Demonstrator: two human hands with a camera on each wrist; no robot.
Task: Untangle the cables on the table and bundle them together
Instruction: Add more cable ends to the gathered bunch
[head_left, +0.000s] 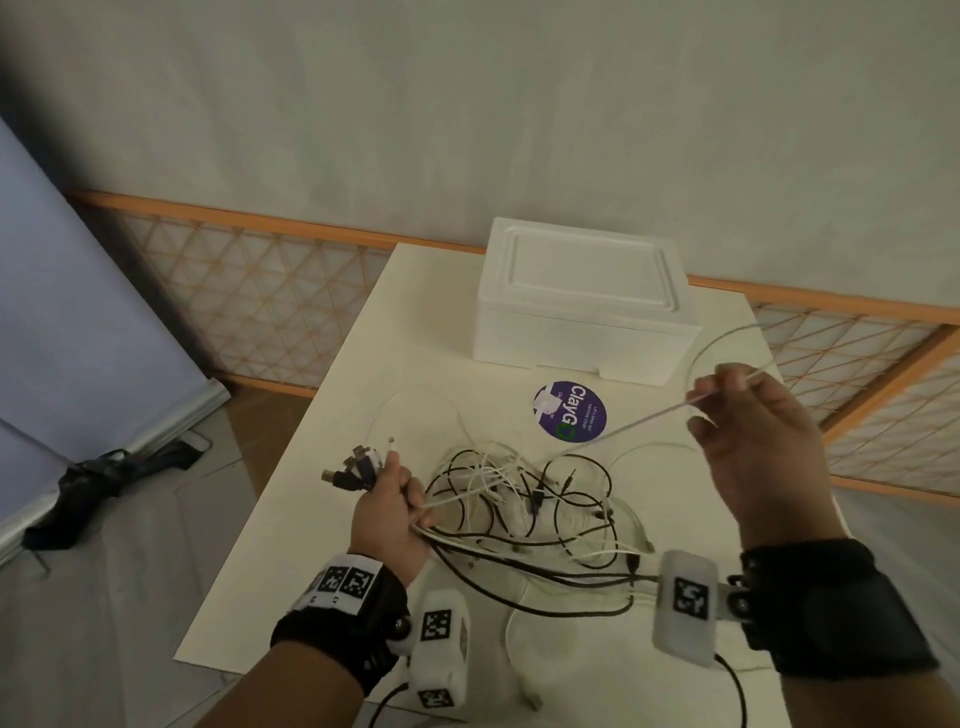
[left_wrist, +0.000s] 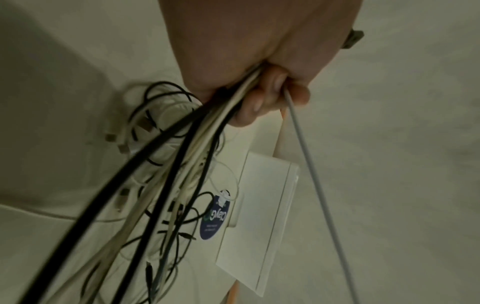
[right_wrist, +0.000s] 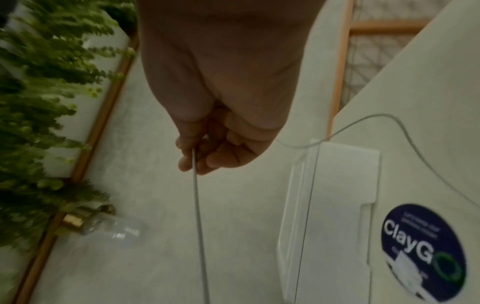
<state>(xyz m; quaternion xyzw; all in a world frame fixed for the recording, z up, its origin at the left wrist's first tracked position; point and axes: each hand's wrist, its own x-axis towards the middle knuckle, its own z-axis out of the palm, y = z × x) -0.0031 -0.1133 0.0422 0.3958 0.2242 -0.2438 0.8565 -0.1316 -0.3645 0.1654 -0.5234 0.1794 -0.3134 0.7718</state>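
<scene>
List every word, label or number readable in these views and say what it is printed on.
"ClayG", followed by a green ring: round dark blue sticker on the white table, in front of the foam box.
Small print on that sticker: too small and blurred to read.
Square coded markers on the wrist bands: patterns only, no legible text.

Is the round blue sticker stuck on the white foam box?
No, the round blue sticker lies on the table in front of the white foam box.
</scene>
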